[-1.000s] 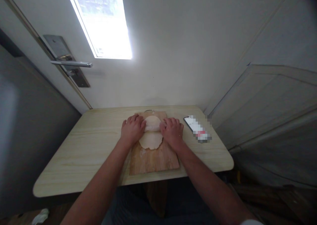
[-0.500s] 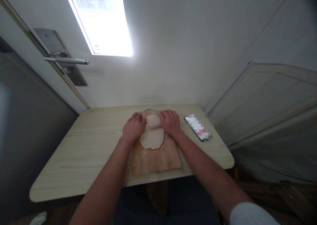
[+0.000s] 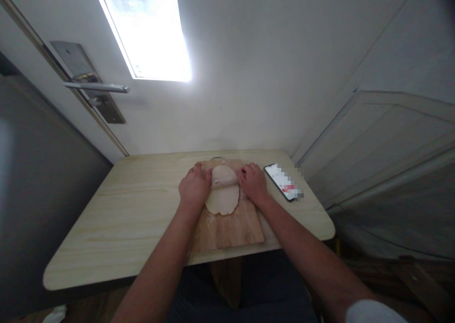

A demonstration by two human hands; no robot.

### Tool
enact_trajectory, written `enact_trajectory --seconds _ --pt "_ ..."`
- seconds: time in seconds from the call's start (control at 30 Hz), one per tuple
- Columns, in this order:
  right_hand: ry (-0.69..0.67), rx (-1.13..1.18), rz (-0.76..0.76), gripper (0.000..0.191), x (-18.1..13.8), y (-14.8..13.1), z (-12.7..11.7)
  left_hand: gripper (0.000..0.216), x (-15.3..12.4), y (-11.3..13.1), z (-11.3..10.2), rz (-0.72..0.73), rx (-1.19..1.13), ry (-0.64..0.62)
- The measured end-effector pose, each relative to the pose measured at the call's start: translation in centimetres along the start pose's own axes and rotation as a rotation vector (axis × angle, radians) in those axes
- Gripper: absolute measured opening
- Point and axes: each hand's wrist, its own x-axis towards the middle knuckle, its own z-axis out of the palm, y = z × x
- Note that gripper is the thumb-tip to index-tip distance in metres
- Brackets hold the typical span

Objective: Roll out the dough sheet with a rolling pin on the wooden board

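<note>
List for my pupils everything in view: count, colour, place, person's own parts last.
dough sheet: 1, cream, on the board
pale roll: 1, off-white, across the dough; pin or dough unclear
cutting board: 1, brown, on the table
metal ring: 1, silver, board's far edge
smartphone: 1, white screen, table's right side
table: 1, pale wood-grain, before the door
door: 1, off-white, behind the table
window: 1, bright white, in the door
lever handle: 1, silver, door's left side
panelled surface: 1, grey, right
crumpled item: 1, white, floor, lower left
wooden-looking object: 1, brown, below table
trousers: 1, dark, below table
sleeve: 1, pale, lower right
forearms: 2, bare, over table
left hand: 1, bare, roll's left end
right hand: 1, bare, roll's right end
</note>
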Motion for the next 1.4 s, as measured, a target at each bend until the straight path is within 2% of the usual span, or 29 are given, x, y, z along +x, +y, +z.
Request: enact_trajectory --seconds 0.13,0.23,0.37,0.53,0.67,0.77,1.0,1.1,1.23,1.4 --pt "0.039 0.027 0.033 0.040 -2.4 -0.4 -0.3 0.051 -0.6 -0.8 0.5 -0.021 -0.082 0.037" --pt "0.079 0.069 0.055 0.039 -2.9 -0.7 0.1 0.048 -1.4 -1.3 1.0 -0.035 -0.173 0.103" --pt "0.106 0.149 0.019 0.040 -1.5 -0.3 1.1 0.045 -1.7 -0.9 1.7 -0.068 -0.209 0.176" --pt "0.054 0.176 -0.067 0.037 1.5 0.6 1.9 0.041 -1.3 0.0 1.9 -0.136 -0.179 0.237" --pt "-0.002 0.134 -0.083 0.038 2.4 0.9 1.7 0.042 -1.0 0.0 1.6 -0.142 -0.131 0.195" --pt "-0.032 0.076 -0.041 0.039 2.1 0.6 0.9 0.044 -0.3 -0.4 1.3 -0.096 -0.051 0.166" --pt "-0.111 -0.099 0.062 0.026 2.9 -1.1 -0.6 0.043 3.5 -0.7 0.5 0.210 0.119 0.081" --pt "-0.199 -0.124 0.099 0.030 4.3 -1.4 -0.5 0.044 5.4 -0.1 0.5 0.277 0.131 0.003" --pt "-0.311 -0.143 0.055 0.045 5.6 -1.3 -0.1 0.048 6.9 0.3 0.9 0.279 0.144 -0.079" --pt "-0.295 -0.167 0.025 0.050 5.2 -1.2 0.2 0.052 7.0 0.0 1.3 0.215 0.151 -0.176"
